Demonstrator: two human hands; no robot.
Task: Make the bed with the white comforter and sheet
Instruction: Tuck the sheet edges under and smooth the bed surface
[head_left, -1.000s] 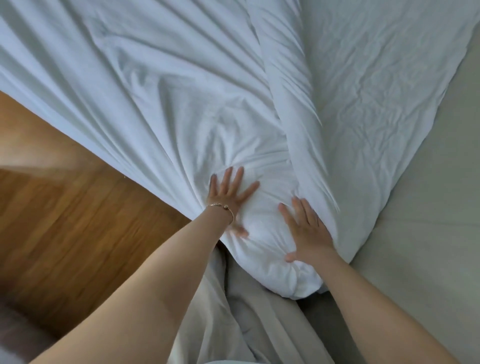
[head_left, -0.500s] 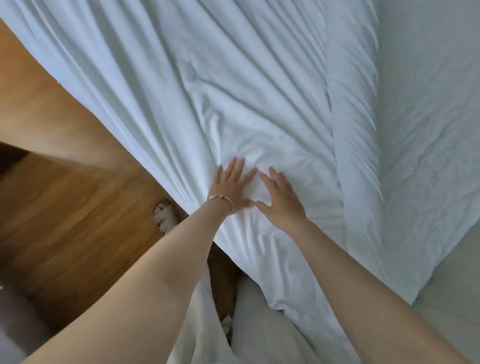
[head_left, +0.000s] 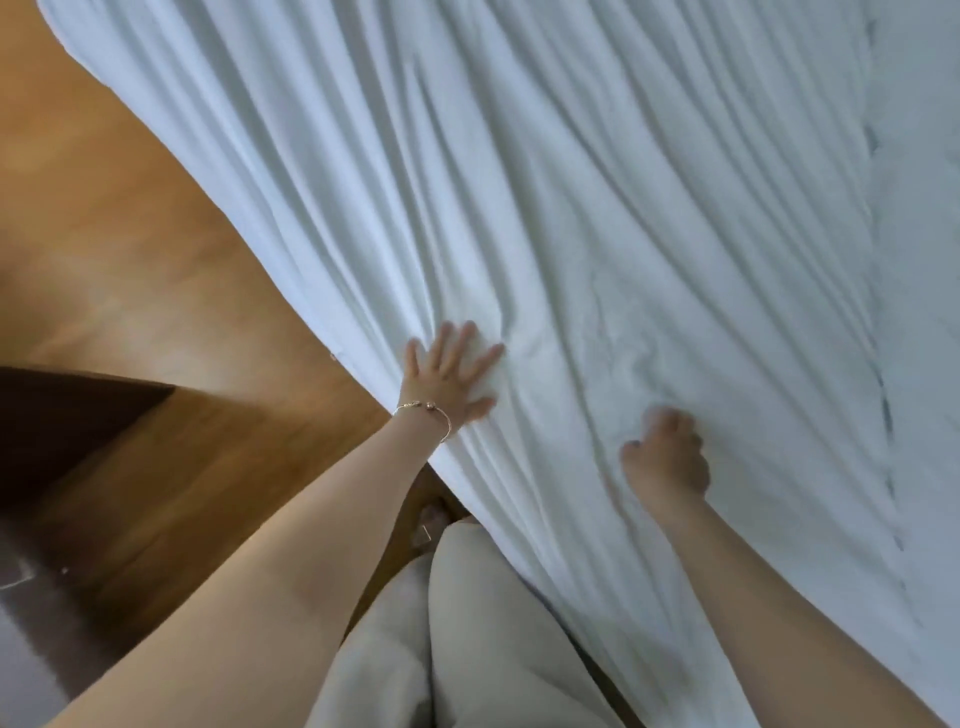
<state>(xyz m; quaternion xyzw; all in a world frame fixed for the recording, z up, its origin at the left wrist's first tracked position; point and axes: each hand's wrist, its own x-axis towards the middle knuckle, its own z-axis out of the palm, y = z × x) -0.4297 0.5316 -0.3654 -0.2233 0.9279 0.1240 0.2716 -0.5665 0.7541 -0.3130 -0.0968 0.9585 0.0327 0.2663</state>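
- We are looking down on the white comforter (head_left: 597, 182), which is spreading across most of the view in long diagonal folds and hanging over the bed's left edge.
- The wooden floor (head_left: 130, 218) is showing to the left of the comforter, with a darker brown patch lying further from the comforter's edge.
- Our pale trouser legs (head_left: 467, 623) are standing right against the comforter's lower edge, and part of a sandalled foot (head_left: 431, 519) is peeking out just beside that edge.
- Our left hand (head_left: 447, 379) is lying flat on the comforter close to its hanging edge, fingers spread and straight, pressing the cloth.
- Our right hand (head_left: 667, 457) is resting on the comforter further in from that edge, fingers curled under; it is blurred, so we cannot tell whether it is pinching the cloth.
- A thin bracelet (head_left: 423, 410) is circling the left wrist, just off the comforter's edge.
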